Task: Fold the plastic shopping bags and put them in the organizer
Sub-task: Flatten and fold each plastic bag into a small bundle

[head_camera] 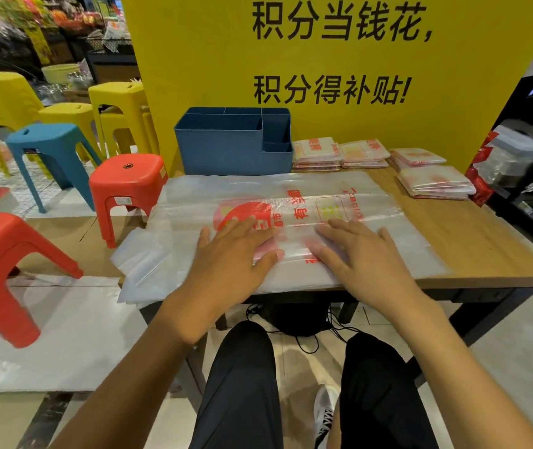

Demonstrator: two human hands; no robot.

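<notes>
Both my hands lie flat on the plastic bag (pixel 291 218), which is spread lengthwise across the desk (pixel 472 241). Left hand (pixel 232 251) and right hand (pixel 359 254): fingers straight, slightly spread, pressing down; nothing pinched.

Risks, as I judge them:
- The film is thin, glossy and slippery; it may slide under my fingers when I fold, giving a skewed crease.
- The bag's left end hangs off the desk edge, left of my left fingers; its weight could drag the sheet sideways.
- Trapped air may puff the layers and spring the fold open.

Materials: translucent whitish film, red print, soft lengthwise creases. Desk top is wood-grain, matte. Beyond my fingers stands the organizer (pixel 226 147), blue rigid plastic, boxy, with several compartments. To its right, folded bags (pixel 362 153) in flat square stacks.
</notes>
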